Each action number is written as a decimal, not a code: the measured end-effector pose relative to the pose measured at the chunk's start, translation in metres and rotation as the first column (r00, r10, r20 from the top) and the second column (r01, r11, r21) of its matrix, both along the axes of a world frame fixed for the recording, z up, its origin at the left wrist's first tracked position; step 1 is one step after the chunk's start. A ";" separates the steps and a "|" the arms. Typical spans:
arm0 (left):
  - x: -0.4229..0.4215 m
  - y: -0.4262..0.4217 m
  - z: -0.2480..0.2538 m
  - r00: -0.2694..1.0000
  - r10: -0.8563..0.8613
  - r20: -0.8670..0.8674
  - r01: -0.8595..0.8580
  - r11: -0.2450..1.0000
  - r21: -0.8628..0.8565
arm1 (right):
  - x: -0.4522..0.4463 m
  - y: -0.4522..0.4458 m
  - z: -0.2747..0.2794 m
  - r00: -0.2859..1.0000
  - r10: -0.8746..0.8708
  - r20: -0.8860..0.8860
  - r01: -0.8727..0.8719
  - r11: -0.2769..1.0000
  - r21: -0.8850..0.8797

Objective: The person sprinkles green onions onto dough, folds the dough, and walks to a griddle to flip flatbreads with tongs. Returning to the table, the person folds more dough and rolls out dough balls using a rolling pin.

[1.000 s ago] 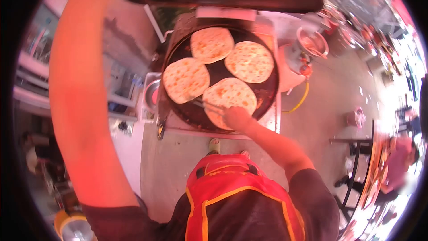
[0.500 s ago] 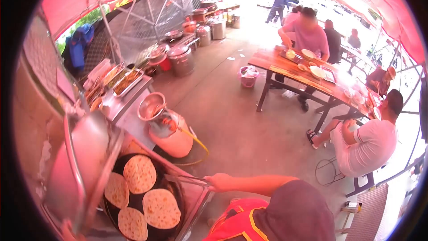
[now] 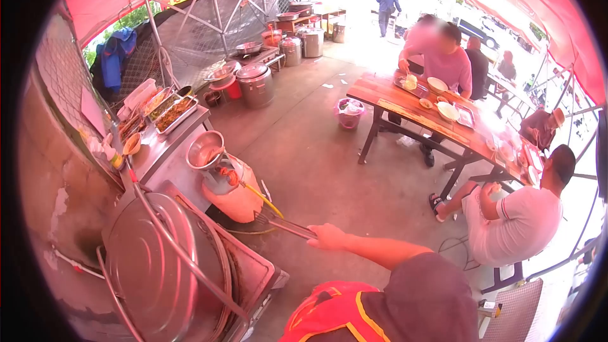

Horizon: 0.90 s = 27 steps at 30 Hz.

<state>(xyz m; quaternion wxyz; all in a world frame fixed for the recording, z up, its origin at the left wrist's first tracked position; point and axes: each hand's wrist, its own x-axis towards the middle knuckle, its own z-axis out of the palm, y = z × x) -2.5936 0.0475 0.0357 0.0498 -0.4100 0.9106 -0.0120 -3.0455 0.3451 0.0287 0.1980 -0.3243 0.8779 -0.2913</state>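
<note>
My right hand (image 3: 329, 237) is closed around the handle end of metal tongs (image 3: 288, 226). The tongs point left over the floor, apart from the cooker, with nothing visible in their tips. A large round metal lid (image 3: 158, 259) lies down over the griddle at lower left, and the flatbreads are hidden under it. A long metal bar handle (image 3: 183, 247) crosses the lid. Part of the cooker's edge (image 3: 253, 259) shows beside it. My left hand is out of sight.
A gas cylinder (image 3: 231, 196) with a yellow hose stands beyond the cooker, a metal bowl (image 3: 206, 150) above it. A steel counter (image 3: 171, 145) holds food trays. People sit at a wooden table (image 3: 405, 104) on the right; a pink bin (image 3: 349, 114) stands near it.
The raised lid has come down over the griddle and its flatbreads. My right hand has moved slightly right and up with the tongs, away from the griddle. My left hand has left view.
</note>
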 end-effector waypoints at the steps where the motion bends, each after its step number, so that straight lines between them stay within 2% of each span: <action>1: 0.000 -0.004 -0.024 1.000 0.027 0.004 -0.027 0.999 0.026 | -0.001 -0.003 0.008 1.000 -0.005 -0.004 0.005 1.000 -0.016; 3: 0.000 -0.014 -0.067 0.997 0.081 0.007 -0.082 0.994 0.067 | -0.005 -0.007 0.021 1.000 -0.007 -0.007 0.007 0.999 -0.045; 5: 0.018 -0.022 -0.104 0.989 0.144 0.019 -0.145 0.983 0.108 | -0.006 -0.009 0.026 0.992 -0.112 0.061 0.113 0.993 -0.011; 7: 0.031 -0.019 -0.131 0.980 0.197 0.016 -0.197 0.973 0.121 | -0.016 -0.022 0.024 0.981 -0.152 0.122 0.148 0.988 0.042; 9: 0.039 -0.006 -0.153 0.977 0.202 -0.061 -0.198 0.978 0.064 | -0.031 -0.035 0.014 0.990 -0.138 0.032 0.138 0.990 -0.008; 10: 0.039 -0.005 -0.156 0.977 0.174 -0.120 -0.176 0.984 0.001 | -0.034 -0.049 0.018 0.984 -0.144 0.104 0.146 0.989 -0.016; 12: 0.036 -0.001 -0.150 0.967 0.189 -0.173 -0.191 0.982 0.005 | -0.049 -0.079 0.042 0.952 -0.183 0.247 0.194 0.981 -0.022; 16: 0.024 0.006 -0.133 0.944 0.257 -0.207 -0.242 0.966 0.093 | -0.106 -0.180 0.087 0.969 -0.112 0.221 0.138 0.985 -0.106; 19: 0.017 0.015 -0.125 0.936 0.294 -0.193 -0.297 0.955 0.013 | -0.148 -0.274 0.110 0.989 -0.021 0.145 0.064 0.953 -0.297; 22: -0.003 0.031 -0.124 0.870 0.209 -0.447 -0.396 0.837 -0.378 | -0.218 -0.376 0.038 0.972 0.170 -0.161 -0.232 0.801 -0.552; 23: -0.021 0.038 -0.103 0.813 0.382 -0.438 -0.534 0.790 -0.302 | -0.237 -0.409 0.021 0.971 0.211 -0.117 -0.241 0.859 -0.452; 24: -0.046 0.040 -0.083 0.725 0.542 -0.426 -0.666 0.709 -0.230 | -0.248 -0.441 0.009 0.960 0.201 -0.193 -0.265 0.875 -0.406; 25: -0.050 0.069 -0.095 0.724 0.641 -0.255 -0.686 0.628 -0.369 | -0.260 -0.474 -0.001 0.944 0.193 -0.268 -0.285 0.887 -0.364; 26: -0.049 0.100 -0.106 0.679 0.729 -0.081 -0.657 0.556 -0.509 | -0.278 -0.513 -0.023 0.968 0.189 -0.164 -0.238 0.895 -0.376; 27: -0.076 0.123 -0.091 0.526 0.841 -0.125 -0.837 0.486 -0.253 | -0.292 -0.544 -0.031 0.969 0.198 -0.146 -0.238 0.903 -0.359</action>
